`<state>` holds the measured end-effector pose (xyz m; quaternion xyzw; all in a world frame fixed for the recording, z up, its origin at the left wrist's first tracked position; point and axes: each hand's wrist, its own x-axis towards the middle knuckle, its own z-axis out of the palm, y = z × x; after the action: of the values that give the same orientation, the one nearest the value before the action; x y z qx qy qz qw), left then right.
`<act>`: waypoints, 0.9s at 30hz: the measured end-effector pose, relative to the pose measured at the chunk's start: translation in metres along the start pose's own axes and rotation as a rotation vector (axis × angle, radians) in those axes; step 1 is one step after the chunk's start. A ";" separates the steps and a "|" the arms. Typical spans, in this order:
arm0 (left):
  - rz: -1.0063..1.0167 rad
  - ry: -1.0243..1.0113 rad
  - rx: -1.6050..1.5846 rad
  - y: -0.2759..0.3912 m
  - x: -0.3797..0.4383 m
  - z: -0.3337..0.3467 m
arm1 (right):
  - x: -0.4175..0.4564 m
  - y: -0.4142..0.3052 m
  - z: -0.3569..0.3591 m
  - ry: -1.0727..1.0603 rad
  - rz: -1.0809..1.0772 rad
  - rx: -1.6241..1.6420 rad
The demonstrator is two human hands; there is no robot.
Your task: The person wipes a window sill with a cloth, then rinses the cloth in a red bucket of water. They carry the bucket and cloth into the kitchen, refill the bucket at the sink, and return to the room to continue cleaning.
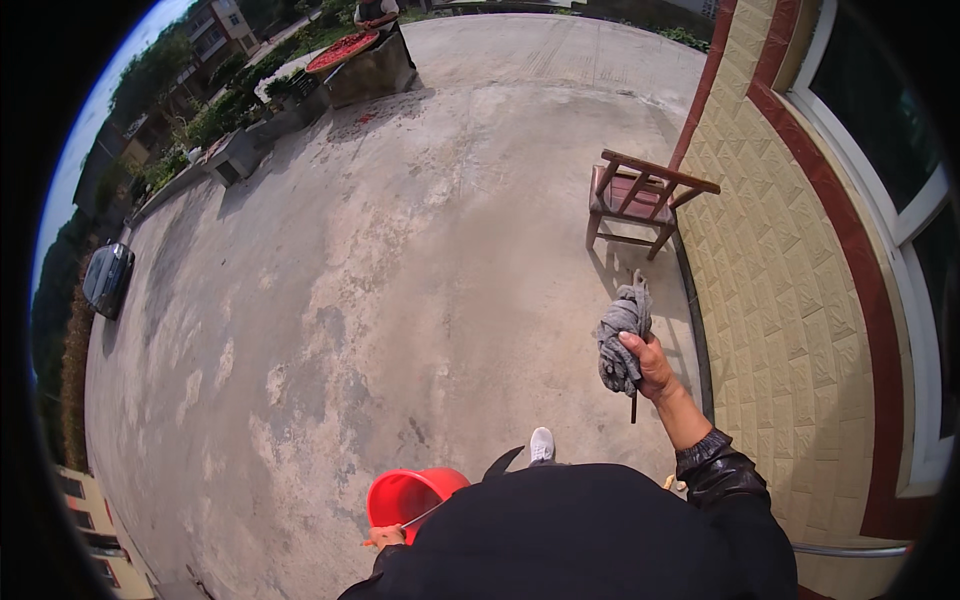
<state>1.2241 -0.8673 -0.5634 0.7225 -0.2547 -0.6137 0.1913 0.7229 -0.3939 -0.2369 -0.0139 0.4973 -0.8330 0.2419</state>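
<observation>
My right hand (654, 369) grips a bunched grey cloth (624, 341), held up in front of me over the concrete. A thin dark strip (634, 409) hangs or sticks out below it; I cannot tell what it is. Low on the left, my left hand (388, 537) is closed around the thin metal handle (421, 516) of a red plastic bucket (450, 480). The bucket is tilted with its mouth partly facing me, and my dark clothing hides part of it. Its bottom is too shadowed to make out.
A wooden chair (637, 196) stands ahead by the tiled wall (772, 300) with a white-framed window (892, 217). Far ahead, a person (377, 11) is at a round tray of red peppers (343, 51) on a concrete block (375, 75). A car (109, 279) is parked far left.
</observation>
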 end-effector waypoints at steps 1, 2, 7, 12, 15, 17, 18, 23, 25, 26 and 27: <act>-0.004 -0.006 0.021 0.018 -0.002 0.032 | 0.029 -0.011 0.001 0.007 -0.005 0.022; -0.003 -0.022 0.042 0.032 -0.003 0.067 | 0.059 -0.023 0.001 0.004 -0.021 0.032; 0.019 -0.078 0.104 0.101 0.007 0.233 | 0.219 -0.062 0.016 -0.071 -0.105 0.132; 0.004 -0.146 0.220 0.159 0.026 0.427 | 0.371 -0.100 -0.016 -0.059 -0.121 0.224; -0.043 -0.218 0.278 0.176 0.032 0.559 | 0.441 -0.133 -0.042 0.114 -0.163 0.294; -0.034 -0.237 0.310 0.193 0.031 0.621 | 0.486 -0.158 -0.048 0.126 -0.177 0.293; -0.030 -0.245 0.324 0.203 0.030 0.650 | 0.509 -0.166 -0.058 0.152 -0.148 0.318; -0.016 -0.278 0.308 0.236 0.029 0.807 | 0.636 -0.206 -0.110 0.299 -0.210 0.348; 0.002 -0.268 0.289 0.250 0.025 0.874 | 0.688 -0.220 -0.126 0.355 -0.264 0.361; 0.019 -0.261 0.264 0.260 0.024 0.911 | 0.726 -0.226 -0.144 0.367 -0.266 0.349; 0.034 -0.234 0.239 0.264 0.026 0.933 | 0.756 -0.223 -0.160 0.391 -0.238 0.334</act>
<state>0.2737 -1.0598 -0.5899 0.6594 -0.3584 -0.6555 0.0834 -0.0734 -0.4907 -0.2958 0.1288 0.3851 -0.9129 0.0406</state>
